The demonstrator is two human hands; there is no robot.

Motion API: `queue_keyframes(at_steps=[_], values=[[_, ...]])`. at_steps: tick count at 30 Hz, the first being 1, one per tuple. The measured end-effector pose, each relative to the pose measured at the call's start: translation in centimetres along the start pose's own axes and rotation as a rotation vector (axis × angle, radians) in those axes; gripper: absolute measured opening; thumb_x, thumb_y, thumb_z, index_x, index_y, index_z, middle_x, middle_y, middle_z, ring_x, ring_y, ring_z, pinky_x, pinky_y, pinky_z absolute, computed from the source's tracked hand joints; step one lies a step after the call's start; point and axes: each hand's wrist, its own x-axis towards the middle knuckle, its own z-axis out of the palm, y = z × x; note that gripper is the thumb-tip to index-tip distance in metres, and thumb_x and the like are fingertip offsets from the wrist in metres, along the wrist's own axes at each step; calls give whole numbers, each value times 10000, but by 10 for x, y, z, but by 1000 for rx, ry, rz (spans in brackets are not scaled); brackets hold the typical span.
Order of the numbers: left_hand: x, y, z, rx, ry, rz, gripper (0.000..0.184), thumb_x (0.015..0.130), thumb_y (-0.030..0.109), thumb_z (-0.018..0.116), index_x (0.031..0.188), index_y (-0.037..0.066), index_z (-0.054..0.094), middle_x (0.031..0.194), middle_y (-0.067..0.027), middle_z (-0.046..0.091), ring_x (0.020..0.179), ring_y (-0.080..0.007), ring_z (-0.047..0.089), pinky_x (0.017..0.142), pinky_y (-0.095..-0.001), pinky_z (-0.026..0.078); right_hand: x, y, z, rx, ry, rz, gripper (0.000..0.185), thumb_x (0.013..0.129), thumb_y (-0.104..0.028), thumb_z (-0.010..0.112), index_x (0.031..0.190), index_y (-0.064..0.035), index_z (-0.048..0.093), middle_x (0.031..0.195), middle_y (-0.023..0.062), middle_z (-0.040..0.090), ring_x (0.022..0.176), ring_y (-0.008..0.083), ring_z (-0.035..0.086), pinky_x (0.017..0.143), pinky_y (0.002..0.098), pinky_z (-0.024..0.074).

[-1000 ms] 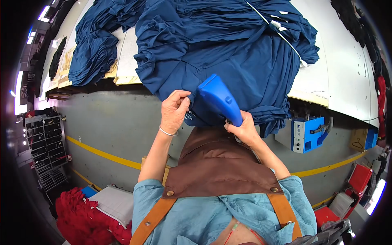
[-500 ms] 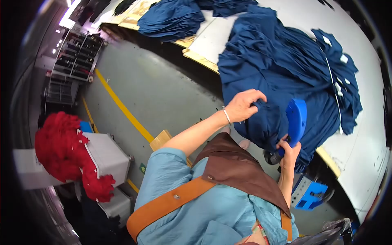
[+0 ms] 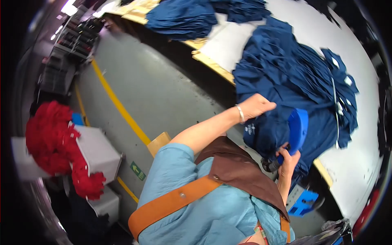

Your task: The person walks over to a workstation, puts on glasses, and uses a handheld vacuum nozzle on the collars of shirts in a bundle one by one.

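Note:
A large heap of navy garments [image 3: 281,77] lies on the white table, with some cloth hanging over its front edge. My left hand [image 3: 258,106], a pale band at its wrist, is closed at the heap's near left side, its fingertips pinched on the navy cloth. Below this hand a small white print [image 3: 249,130] shows on the fabric. My right hand [image 3: 289,159] is wrapped around the handle of a blue handheld tool [image 3: 298,127] with a long curved head. A dark ribbed hose [image 3: 271,165] comes off its lower end. The tool's head is over the cloth.
More navy garments [image 3: 181,18] are stacked farther along the table [image 3: 222,45]. A pale cord [image 3: 335,102] crosses the heap. Below the table edge stands a blue machine [image 3: 303,202]. At left, red garments [image 3: 51,139] drape over a white box [image 3: 98,151]. Yellow lines [image 3: 118,104] mark the floor.
My left hand has gone from loosely curled to closed, and the white print has come into view beneath it. The blue tool stays in my right hand. The view has shifted slightly.

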Motion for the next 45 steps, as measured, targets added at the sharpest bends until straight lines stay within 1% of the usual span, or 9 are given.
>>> queue_keyframes(at_steps=[7,14,19,32,36,39,40,41,45], values=[[-12,24,14,-176,-173,-16,140,830,-26,564,920,75,525,809,50,457,750,-45,420,702,-167,375,-3,0,12,-342,-12,-9,145,699,-72,656,819,1,623,679,37,589,580,132,495,590,258,426],[-11,21,16,-208,-180,-21,572,798,-65,571,1361,14,506,956,8,589,806,-58,473,741,-162,388,-3,-10,8,-325,-52,1,108,716,-66,663,794,-15,608,657,41,596,535,111,530,541,220,440],[-7,7,11,-103,-191,-9,684,796,-79,559,1455,62,440,1040,-3,660,780,-38,496,656,-130,340,-5,10,10,-114,44,-109,114,705,-55,658,796,-11,606,648,38,592,534,114,528,540,221,441],[-8,17,-12,-55,-100,5,627,747,-82,558,1368,-2,527,1049,-38,650,726,-59,471,647,-145,357,-5,6,0,-95,-10,-17,121,711,-44,658,812,-7,601,667,49,584,541,112,523,544,231,445],[-5,58,-119,59,825,630,264,891,-27,550,1140,3,633,866,-14,595,712,-82,518,678,-205,454,-9,14,-14,36,48,21,134,716,-50,654,826,-4,594,665,51,579,533,114,521,527,232,438],[-6,57,-74,482,627,649,259,879,-29,559,1106,51,653,872,-8,606,737,-100,539,722,-220,470,2,22,-21,149,143,36,147,714,-45,659,839,1,597,664,53,583,528,113,538,511,219,437],[-10,46,-46,596,416,375,268,821,5,617,1073,89,660,912,-19,635,729,-124,559,709,-245,470,2,24,-21,149,144,41,147,714,-45,659,839,1,597,664,53,583,528,113,538,511,219,437],[-2,29,-18,762,262,616,271,756,81,663,1025,113,656,924,-42,641,783,-179,572,740,-294,450,2,26,-21,138,131,44,146,712,-43,657,839,-1,597,663,51,583,527,112,537,510,218,435],[13,-21,38,1278,196,676,301,697,176,682,988,111,637,904,-56,594,943,-252,531,836,-348,378,2,34,-21,103,101,54,142,707,-36,649,836,-6,598,660,47,582,525,109,531,505,214,428]])
